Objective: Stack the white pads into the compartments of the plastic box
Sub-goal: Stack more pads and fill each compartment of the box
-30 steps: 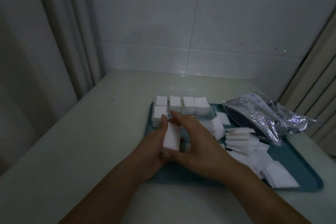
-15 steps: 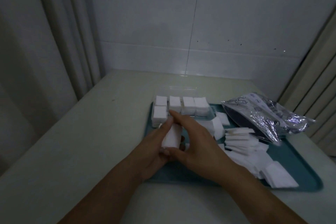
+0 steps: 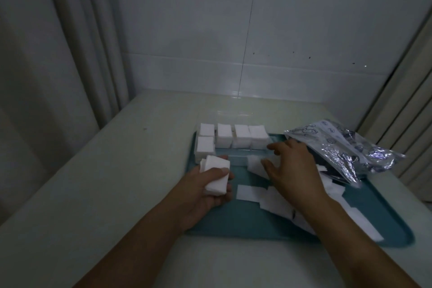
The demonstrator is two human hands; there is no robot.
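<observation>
Five compartments of the clear plastic box (image 3: 233, 151) at the far left corner of the teal tray (image 3: 385, 229) show white pads: four stacks along its far row and one at the left of the near row, each a neat block of thin square sheets standing above the box walls. More loose pads (image 3: 259, 193) lie scattered over the middle and right of the tray. A crinkled silver foil bag (image 3: 346, 147) with dark printing rests on the tray's far right corner; its writing is too blurred to read. The left hand (image 3: 205, 196) grips a small stack of pads (image 3: 216, 175) above the tray's left edge, thumb across the top and fingers curled beneath. The right hand (image 3: 292, 170) is spread, palm down, fingers resting on the loose pads just beside the box.
</observation>
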